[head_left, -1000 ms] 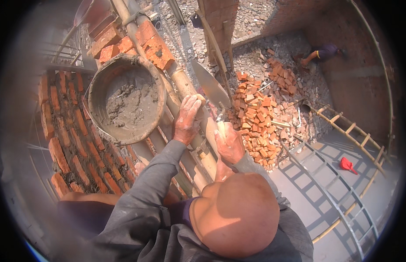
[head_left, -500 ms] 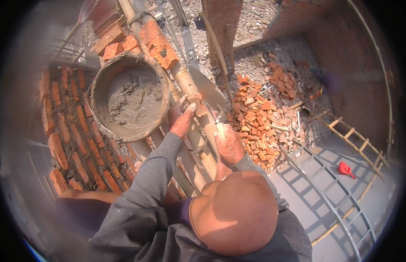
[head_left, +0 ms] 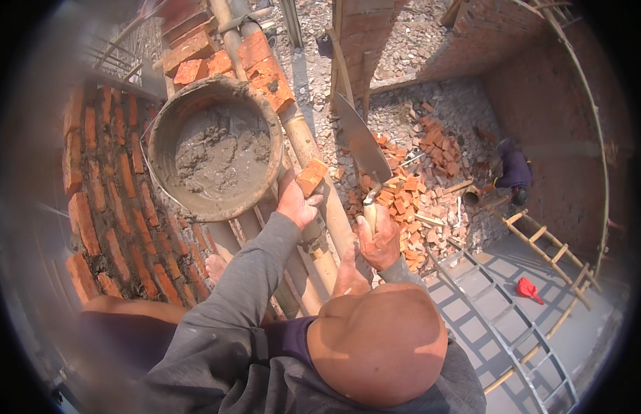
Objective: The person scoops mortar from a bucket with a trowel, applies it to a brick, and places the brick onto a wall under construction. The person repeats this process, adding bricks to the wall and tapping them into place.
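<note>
My left hand (head_left: 297, 205) is closed around a small broken piece of orange brick (head_left: 311, 177), held over the bamboo poles. In my right hand (head_left: 380, 238) is the pale handle of a trowel (head_left: 362, 143); its broad metal blade points up and away, with the brick pile far below it. To the left of my left hand stands a round bucket (head_left: 152, 148), partly filled with wet grey mortar (head_left: 220, 155). Beyond the bucket, several whole and broken bricks (head_left: 271, 79) rest on the poles.
Bamboo poles (head_left: 297, 138) run beside a brick wall (head_left: 120, 200) with mortar joints on the left. Far below lie a heap of bricks (head_left: 410, 196), a metal ladder (head_left: 503, 310), a bamboo ladder (head_left: 548, 238) and a red bag (head_left: 529, 290). A co-worker in purple (head_left: 515, 171) bends near the right wall.
The trowel has swung away from the brick piece, and its blade now shows broadly to the right. My left hand has turned the brick piece. The view has shifted slightly.
</note>
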Tool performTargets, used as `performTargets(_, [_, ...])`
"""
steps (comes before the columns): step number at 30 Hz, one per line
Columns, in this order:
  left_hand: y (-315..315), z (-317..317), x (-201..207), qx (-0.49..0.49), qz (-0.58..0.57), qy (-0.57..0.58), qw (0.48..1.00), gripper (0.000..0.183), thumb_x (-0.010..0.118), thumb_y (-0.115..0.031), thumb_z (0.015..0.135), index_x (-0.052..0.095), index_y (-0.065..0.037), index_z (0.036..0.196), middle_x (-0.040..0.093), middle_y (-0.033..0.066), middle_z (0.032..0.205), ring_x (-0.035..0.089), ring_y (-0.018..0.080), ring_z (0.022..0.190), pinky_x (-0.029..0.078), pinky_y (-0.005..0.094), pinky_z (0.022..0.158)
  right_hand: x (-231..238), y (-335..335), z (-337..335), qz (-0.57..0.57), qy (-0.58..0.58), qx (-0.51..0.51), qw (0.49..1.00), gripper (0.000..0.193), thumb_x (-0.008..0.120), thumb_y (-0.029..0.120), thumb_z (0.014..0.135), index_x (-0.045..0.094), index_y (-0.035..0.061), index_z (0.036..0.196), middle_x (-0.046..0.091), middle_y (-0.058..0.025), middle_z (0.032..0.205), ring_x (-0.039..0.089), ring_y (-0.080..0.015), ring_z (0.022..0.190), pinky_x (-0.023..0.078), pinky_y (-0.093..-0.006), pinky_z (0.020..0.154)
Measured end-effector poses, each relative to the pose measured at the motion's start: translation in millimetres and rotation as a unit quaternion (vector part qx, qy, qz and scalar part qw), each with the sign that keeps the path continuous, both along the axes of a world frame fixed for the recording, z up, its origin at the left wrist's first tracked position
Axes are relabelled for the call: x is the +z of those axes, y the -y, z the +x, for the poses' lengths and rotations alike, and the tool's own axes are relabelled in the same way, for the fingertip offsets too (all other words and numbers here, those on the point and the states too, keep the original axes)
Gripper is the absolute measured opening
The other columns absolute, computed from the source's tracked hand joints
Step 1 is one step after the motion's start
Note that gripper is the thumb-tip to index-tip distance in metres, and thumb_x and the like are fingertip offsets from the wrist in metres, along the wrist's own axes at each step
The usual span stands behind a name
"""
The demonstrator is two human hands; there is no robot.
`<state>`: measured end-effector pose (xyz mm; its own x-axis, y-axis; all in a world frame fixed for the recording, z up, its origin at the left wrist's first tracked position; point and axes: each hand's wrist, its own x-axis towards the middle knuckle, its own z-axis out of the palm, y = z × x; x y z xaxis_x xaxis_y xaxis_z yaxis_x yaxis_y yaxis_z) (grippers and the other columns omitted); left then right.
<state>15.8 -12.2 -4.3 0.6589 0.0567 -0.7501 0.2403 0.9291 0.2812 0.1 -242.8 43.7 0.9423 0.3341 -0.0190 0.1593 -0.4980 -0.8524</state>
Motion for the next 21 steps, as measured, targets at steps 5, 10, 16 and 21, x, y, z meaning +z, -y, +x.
performTargets(5, [11.0,12.7,4.1,-0.002,0.084,-0.173,0.981,0.040,0.032,-0.042,0.110,0.055,-0.009,0.115,0.061,0.0081,0.098,0.051,0.0188,0.063,0.035,0.0252,0.045,-1.9,-5.5,-15.9,-0.073,0.006,0.027,0.997,0.027,0.068,0.010,0.093,0.058,0.0018,0.116,0.069,-0.0200,0.084,0.070,-0.0418,0.077,0.052,-0.0483,0.063])
performTargets(10, [10.9,21.8,0.5,-0.030,0.106,-0.244,0.963,0.039,0.031,-0.041,0.109,0.054,-0.010,0.116,0.059,0.0097,0.100,0.049,0.0189,0.062,0.036,0.0273,0.045,7.3,-10.1,-20.9,-0.018,0.018,0.020,0.999,0.028,0.068,0.010,0.093,0.058,0.0020,0.119,0.069,-0.0201,0.083,0.069,-0.0422,0.073,0.052,-0.0487,0.062])
performTargets(16, [12.5,19.3,-9.8,-0.071,0.186,-0.271,0.942,0.039,0.036,-0.035,0.103,0.061,-0.007,0.113,0.066,0.0102,0.084,0.052,0.0186,0.050,0.038,0.0283,0.038,12.3,-6.1,-24.6,0.039,0.034,-0.071,0.996,0.039,0.070,0.017,0.093,0.058,-0.0002,0.126,0.069,-0.0272,0.086,0.069,-0.0496,0.081,0.054,-0.0524,0.068])
performTargets(21, [8.0,21.5,-7.6,-0.127,0.195,-0.268,0.935,0.037,0.037,-0.033,0.102,0.061,-0.007,0.112,0.068,0.0085,0.081,0.054,0.0195,0.048,0.037,0.0297,0.037,15.1,-4.2,-26.1,-0.064,-0.101,0.043,0.992,0.029,0.068,0.020,0.094,0.060,0.0054,0.118,0.070,-0.0202,0.086,0.068,-0.0440,0.078,0.052,-0.0513,0.067])
